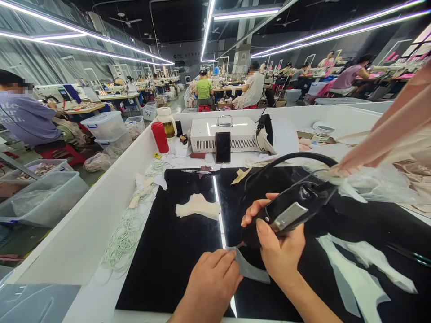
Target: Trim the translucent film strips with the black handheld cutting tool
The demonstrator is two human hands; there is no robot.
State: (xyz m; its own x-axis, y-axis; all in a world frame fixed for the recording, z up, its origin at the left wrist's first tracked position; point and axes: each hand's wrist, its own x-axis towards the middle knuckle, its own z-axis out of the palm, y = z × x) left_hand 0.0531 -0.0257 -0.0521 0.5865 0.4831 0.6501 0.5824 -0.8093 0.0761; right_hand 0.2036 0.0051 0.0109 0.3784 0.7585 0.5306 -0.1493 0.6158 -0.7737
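My right hand [283, 253] is wrapped round a black corded hand tool [290, 216] with a shiny metal plate on its side. The tool's lower end points down at a curved, translucent grey fabric piece [252, 270]; whether it touches is hidden. On the left end of that piece my left hand [213, 280] presses, its fingers close together and bent. Under both lies a glossy black work board [161, 260]. A stack of cream fabric pieces [198, 207] rests further back on the board. Several pale, sheer cut pieces [357, 273] lie to the right.
A tangle of pale green cord [123, 242] runs along the left wall. Behind the board stand a white metal box [205, 132], a phone [222, 148], a red tumbler [160, 138] and a jug [166, 121]. Pink fabric [397, 121] hangs at right. Other people sit at sewing machines beyond.
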